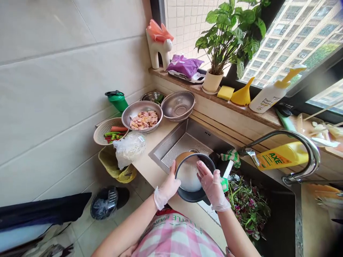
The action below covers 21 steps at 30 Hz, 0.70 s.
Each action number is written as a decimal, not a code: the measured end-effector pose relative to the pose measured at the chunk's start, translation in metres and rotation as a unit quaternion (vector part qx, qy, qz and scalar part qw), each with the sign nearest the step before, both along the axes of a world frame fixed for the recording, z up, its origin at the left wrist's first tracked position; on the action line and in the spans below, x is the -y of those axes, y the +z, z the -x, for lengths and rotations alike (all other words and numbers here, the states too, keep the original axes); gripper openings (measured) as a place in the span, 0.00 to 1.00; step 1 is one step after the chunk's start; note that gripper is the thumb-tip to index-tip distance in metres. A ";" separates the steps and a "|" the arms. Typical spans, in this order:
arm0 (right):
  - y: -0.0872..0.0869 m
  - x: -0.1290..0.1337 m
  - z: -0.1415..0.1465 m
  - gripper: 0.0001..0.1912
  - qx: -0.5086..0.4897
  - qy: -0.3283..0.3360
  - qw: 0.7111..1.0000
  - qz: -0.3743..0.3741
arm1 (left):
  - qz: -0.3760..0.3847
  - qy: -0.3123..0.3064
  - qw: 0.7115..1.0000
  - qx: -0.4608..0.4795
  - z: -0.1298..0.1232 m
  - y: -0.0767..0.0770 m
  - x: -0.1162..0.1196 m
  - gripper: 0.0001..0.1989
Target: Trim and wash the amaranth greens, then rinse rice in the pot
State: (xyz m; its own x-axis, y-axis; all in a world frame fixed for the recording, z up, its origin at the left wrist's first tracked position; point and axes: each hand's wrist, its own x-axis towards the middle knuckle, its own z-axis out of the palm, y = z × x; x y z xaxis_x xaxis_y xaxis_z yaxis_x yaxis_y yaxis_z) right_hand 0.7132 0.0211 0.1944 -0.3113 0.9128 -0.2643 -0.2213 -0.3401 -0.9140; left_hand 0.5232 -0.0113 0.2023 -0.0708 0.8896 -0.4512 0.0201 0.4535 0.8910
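A dark-rimmed pot with a brownish outside is tilted over the counter's front edge, beside the smaller sink basin. Cloudy white liquid lies inside it; whatever is under the liquid is hidden. My left hand, in a clear glove, grips the pot's left rim with the thumb on the near side. Over the right side of the pot is my right hand, gloved too, its fingers stretched out and holding nothing. Whether its palm touches the rim I cannot tell.
Leafy greens fill part of the larger basin, right of a white-handled brush. A curved tap rises behind. Left of the smaller basin stand a colander of meat pieces, a vegetable basket and a plastic bag.
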 end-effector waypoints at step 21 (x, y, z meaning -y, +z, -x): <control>0.010 0.004 0.008 0.34 0.589 0.148 0.663 -0.438 | -0.080 0.019 0.995 -0.053 0.003 -0.028 0.000 0.46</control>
